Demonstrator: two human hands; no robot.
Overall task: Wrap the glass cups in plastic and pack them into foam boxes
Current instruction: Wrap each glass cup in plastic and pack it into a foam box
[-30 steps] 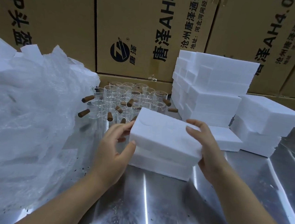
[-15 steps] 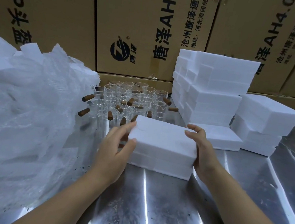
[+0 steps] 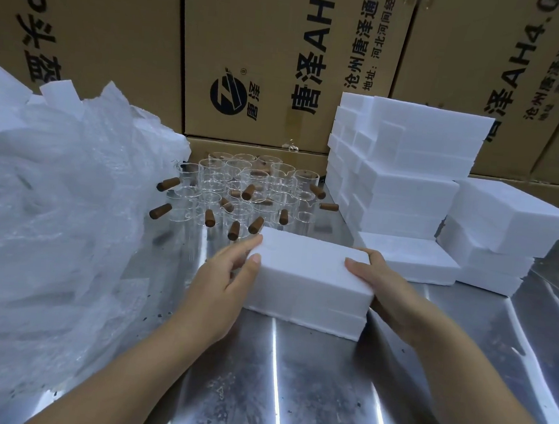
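Lid [image 3: 304, 259], tilted before, now flat on base [image 3: 306, 315].
Left hand [image 3: 221, 284] and right hand [image 3: 388, 290] curl round its ends.

- I see a shiny metal table [image 3: 289, 398] streaked with glare
- A white foam box [image 3: 305, 281] sits flat on it, nearest me
- Behind the box, glass cups [image 3: 239, 188] with brown handles stand clustered
- A crumpled plastic heap [image 3: 52, 209] covers its left side
- Foam stacks [image 3: 406, 175] stand at the right

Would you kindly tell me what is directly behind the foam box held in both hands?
A cluster of brown-handled glass cups stands there on the table; the foam box hides part of the nearest ones.
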